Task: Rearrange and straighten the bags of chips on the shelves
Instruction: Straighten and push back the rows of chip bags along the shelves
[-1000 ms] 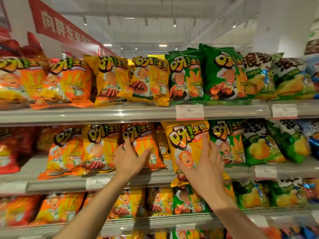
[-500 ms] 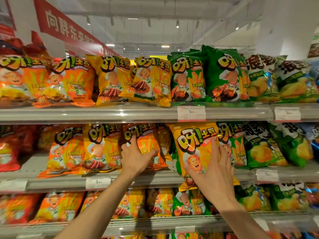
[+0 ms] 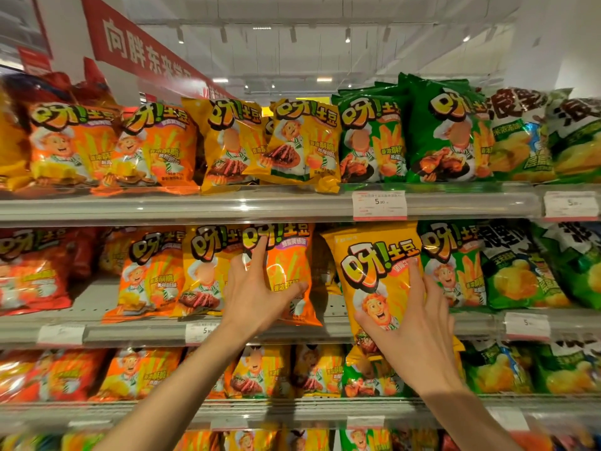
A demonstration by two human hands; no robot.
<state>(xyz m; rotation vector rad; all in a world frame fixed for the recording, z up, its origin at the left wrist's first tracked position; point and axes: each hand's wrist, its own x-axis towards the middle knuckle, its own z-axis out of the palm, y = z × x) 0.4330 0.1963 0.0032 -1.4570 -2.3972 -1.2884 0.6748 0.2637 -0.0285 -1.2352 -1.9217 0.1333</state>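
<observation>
Rows of chip bags fill the store shelves. On the middle shelf (image 3: 136, 332), my left hand (image 3: 257, 291) grips an orange chip bag (image 3: 289, 271) that stands upright, thumb on its right side and fingers spread over its front. My right hand (image 3: 413, 317) holds a yellow chip bag (image 3: 374, 271) out in front of the shelf edge; the bag hangs lower than its neighbours and covers part of the shelf below. A dark gap (image 3: 323, 268) lies between the two bags.
Orange, yellow and green bags line the top shelf (image 3: 195, 206), some leaning. Green bags (image 3: 455, 265) stand right of the yellow bag, red bags (image 3: 32, 271) at far left. Price tags (image 3: 379, 205) hang on the shelf rails. A red banner (image 3: 136, 47) hangs above.
My left hand has closed around the orange bag and set it more upright. My right hand with the yellow bag has shifted a little right and up; the view has tilted upward.
</observation>
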